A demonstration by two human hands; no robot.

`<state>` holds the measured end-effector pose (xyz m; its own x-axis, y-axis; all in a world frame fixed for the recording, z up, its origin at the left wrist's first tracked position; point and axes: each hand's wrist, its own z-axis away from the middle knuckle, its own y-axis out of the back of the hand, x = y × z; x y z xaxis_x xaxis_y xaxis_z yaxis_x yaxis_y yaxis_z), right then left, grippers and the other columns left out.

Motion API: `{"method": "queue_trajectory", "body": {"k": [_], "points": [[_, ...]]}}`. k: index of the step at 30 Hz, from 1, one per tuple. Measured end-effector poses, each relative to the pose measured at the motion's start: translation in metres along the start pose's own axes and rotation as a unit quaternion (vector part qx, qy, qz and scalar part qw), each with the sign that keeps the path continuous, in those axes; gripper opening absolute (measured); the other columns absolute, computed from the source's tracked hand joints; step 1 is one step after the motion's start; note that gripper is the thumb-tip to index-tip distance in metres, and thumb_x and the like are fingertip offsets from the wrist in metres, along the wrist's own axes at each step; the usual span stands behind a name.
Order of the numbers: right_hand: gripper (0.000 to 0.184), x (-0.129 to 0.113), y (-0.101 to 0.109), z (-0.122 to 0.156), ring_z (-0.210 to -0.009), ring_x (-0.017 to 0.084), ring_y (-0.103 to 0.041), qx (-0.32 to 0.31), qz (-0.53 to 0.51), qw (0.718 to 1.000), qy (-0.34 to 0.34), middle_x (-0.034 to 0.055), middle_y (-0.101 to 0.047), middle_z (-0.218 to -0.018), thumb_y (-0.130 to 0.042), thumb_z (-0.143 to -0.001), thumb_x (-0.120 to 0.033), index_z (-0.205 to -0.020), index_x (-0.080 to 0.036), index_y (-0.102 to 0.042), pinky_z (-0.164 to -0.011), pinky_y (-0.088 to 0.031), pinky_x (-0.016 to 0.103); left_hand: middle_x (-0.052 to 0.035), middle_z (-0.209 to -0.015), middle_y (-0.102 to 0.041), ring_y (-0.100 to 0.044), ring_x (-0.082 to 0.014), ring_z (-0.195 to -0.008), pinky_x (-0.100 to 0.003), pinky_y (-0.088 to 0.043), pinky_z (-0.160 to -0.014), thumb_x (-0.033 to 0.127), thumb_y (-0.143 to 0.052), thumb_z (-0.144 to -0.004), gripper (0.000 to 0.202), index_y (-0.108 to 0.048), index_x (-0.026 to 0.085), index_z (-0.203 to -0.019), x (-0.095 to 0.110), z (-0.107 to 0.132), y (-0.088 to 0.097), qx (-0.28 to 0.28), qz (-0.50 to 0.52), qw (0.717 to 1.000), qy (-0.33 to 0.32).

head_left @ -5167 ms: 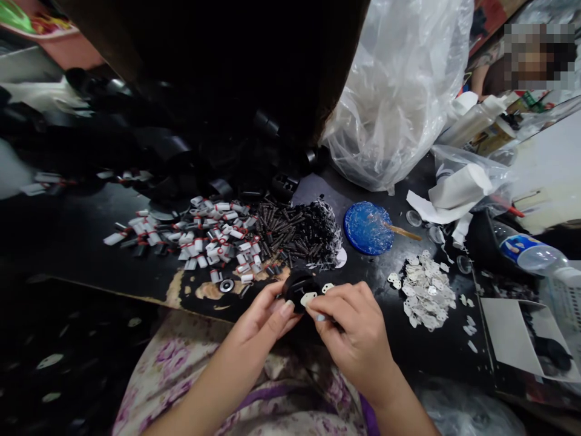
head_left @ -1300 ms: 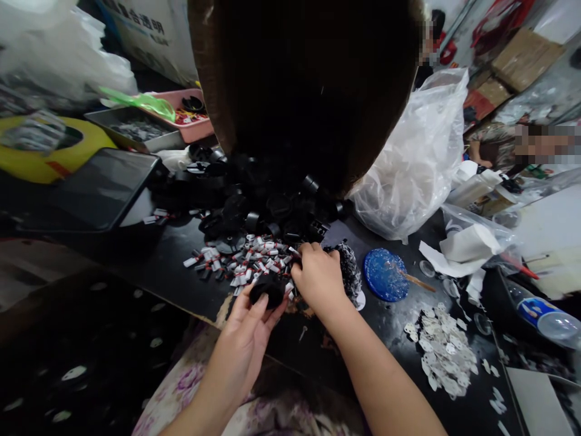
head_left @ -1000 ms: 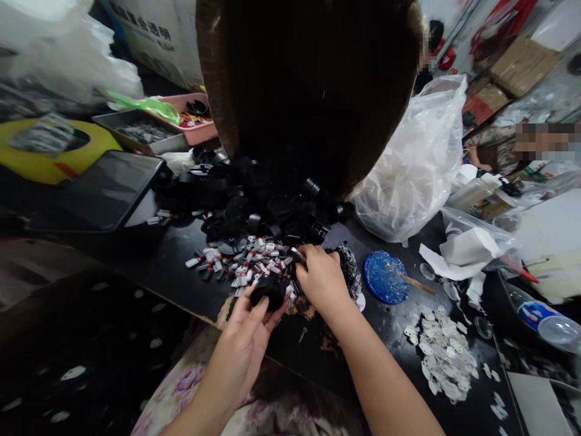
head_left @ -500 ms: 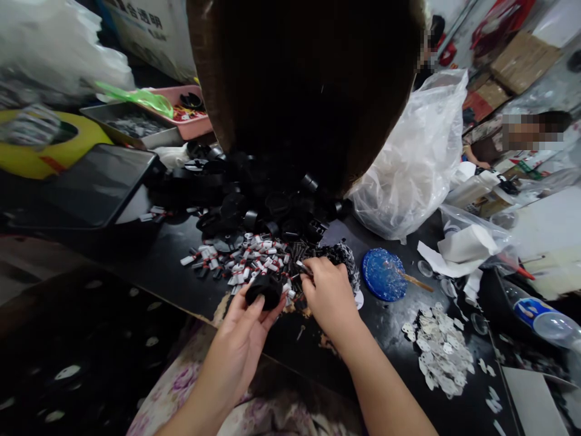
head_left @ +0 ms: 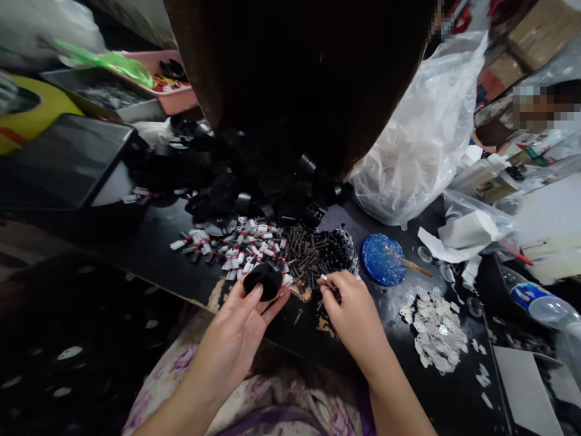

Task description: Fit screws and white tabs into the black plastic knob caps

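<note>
My left hand [head_left: 238, 324] grips a round black plastic part [head_left: 262, 281] between thumb and fingers at the near table edge. To its right, my right hand [head_left: 351, 312] is closed in a pinch on a small white and black piece [head_left: 325, 280], just in front of a heap of dark springs [head_left: 307, 252] and small black bits [head_left: 338, 253]. A spread of small white and red pieces [head_left: 238, 247] lies beyond my left hand. Black round housings [head_left: 254, 194] are heaped farther back.
A blue round lid [head_left: 382, 260] with a stick on it sits right of the springs. Thin silver plates [head_left: 433, 327] lie in a pile at right. A clear plastic bag [head_left: 420, 133], crumpled paper [head_left: 463, 236], a bottle [head_left: 538, 303] and trays [head_left: 113, 100] ring the black table [head_left: 149, 254]. Another person sits far right.
My right hand has drawn back from the pile of small pieces toward me, pinching a small piece. The left hand has kept hold of the black part. The view has tilted down.
</note>
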<state>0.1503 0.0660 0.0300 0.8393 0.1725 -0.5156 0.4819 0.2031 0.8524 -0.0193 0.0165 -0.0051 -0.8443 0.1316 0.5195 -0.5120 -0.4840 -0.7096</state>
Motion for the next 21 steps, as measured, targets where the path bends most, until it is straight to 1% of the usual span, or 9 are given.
{"method": "queue_trajectory", "body": {"k": [3,5,7,11,14,15,17,19,21], "points": [[0.011,0.003,0.002,0.014,-0.089,0.022,-0.064,-0.023,0.046,0.998,-0.04,0.0012,-0.072,-0.096,-0.058,-0.091,-0.015,-0.094,-0.022,-0.066,-0.08,-0.035,0.034,-0.0036,-0.11,-0.074,-0.068,-0.023,-0.104,-0.04,-0.056,-0.096,0.023,-0.068,-0.087,0.012,-0.071,0.024,-0.098,-0.004,0.004,0.0,-0.01,-0.027,0.999,0.04],[0.01,0.003,0.0,0.019,-0.088,0.022,-0.064,-0.043,0.064,0.996,-0.042,0.0011,-0.072,-0.099,-0.061,-0.091,-0.018,-0.099,-0.023,-0.065,-0.08,-0.035,0.035,-0.0042,-0.108,-0.074,-0.068,-0.0235,-0.105,-0.039,-0.057,-0.096,0.023,-0.068,-0.087,0.014,-0.07,0.023,-0.1,-0.007,0.003,-0.003,-0.02,-0.038,0.997,0.062],[0.013,0.003,-0.002,0.021,-0.09,0.022,-0.064,-0.058,0.075,0.995,-0.031,0.0018,-0.071,-0.102,-0.062,-0.091,-0.019,-0.103,-0.022,-0.064,-0.081,-0.036,0.035,-0.0042,-0.107,-0.074,-0.068,-0.0226,-0.103,-0.038,-0.056,-0.096,0.023,-0.067,-0.087,0.014,-0.07,0.023,-0.101,-0.009,-0.002,-0.006,-0.027,-0.04,0.997,0.058],[0.013,0.003,-0.004,0.019,-0.093,0.022,-0.063,-0.072,0.107,0.992,0.007,0.0024,-0.069,-0.103,-0.06,-0.092,-0.016,-0.103,-0.023,-0.063,-0.081,-0.036,0.035,-0.004,-0.11,-0.074,-0.068,-0.0227,-0.104,-0.043,-0.054,-0.099,0.022,-0.067,-0.088,0.012,-0.069,0.023,-0.099,-0.01,-0.005,-0.008,-0.028,-0.039,0.998,0.04],[0.006,0.005,-0.005,0.016,-0.089,0.023,-0.063,-0.069,0.156,0.985,0.035,0.0048,-0.068,-0.097,-0.058,-0.093,-0.018,-0.095,-0.02,-0.064,-0.08,-0.036,0.036,-0.0041,-0.112,-0.073,-0.067,-0.0232,-0.106,-0.043,-0.054,-0.1,0.024,-0.066,-0.089,0.016,-0.069,0.024,-0.104,-0.012,0.001,-0.005,-0.032,-0.044,0.997,0.051],[0.007,0.005,-0.005,0.015,-0.087,0.023,-0.062,-0.065,0.162,0.984,0.042,0.0053,-0.068,-0.094,-0.058,-0.093,-0.019,-0.09,-0.019,-0.064,-0.08,-0.037,0.037,-0.0038,-0.112,-0.073,-0.067,-0.023,-0.106,-0.043,-0.053,-0.1,0.024,-0.066,-0.089,0.016,-0.069,0.024,-0.105,-0.014,0.003,-0.004,-0.028,-0.042,0.997,0.052],[0.008,0.005,-0.008,0.014,-0.083,0.022,-0.062,-0.051,0.137,0.988,0.045,0.0048,-0.068,-0.088,-0.059,-0.091,-0.019,-0.084,-0.018,-0.064,-0.079,-0.037,0.036,-0.0035,-0.111,-0.073,-0.067,-0.0226,-0.106,-0.044,-0.053,-0.1,0.024,-0.067,-0.088,0.017,-0.069,0.025,-0.105,-0.017,0.007,-0.005,-0.019,-0.033,0.998,0.054],[0.006,0.004,-0.012,0.015,-0.079,0.019,-0.061,-0.034,0.064,0.997,0.04,0.0028,-0.069,-0.086,-0.061,-0.089,-0.018,-0.083,-0.019,-0.064,-0.076,-0.038,0.033,-0.004,-0.111,-0.074,-0.067,-0.0233,-0.106,-0.046,-0.052,-0.101,0.023,-0.069,-0.086,0.017,-0.07,0.026,-0.103,-0.019,0.008,-0.009,-0.015,-0.019,0.998,0.064],[0.006,0.003,-0.015,0.016,-0.079,0.018,-0.061,-0.015,-0.013,0.999,0.032,0.0015,-0.07,-0.087,-0.063,-0.086,-0.015,-0.086,-0.02,-0.065,-0.075,-0.039,0.031,-0.0046,-0.109,-0.074,-0.068,-0.0244,-0.105,-0.048,-0.051,-0.101,0.023,-0.071,-0.085,0.017,-0.07,0.026,-0.101,-0.02,0.008,-0.013,-0.022,-0.008,0.997,0.074]]}}
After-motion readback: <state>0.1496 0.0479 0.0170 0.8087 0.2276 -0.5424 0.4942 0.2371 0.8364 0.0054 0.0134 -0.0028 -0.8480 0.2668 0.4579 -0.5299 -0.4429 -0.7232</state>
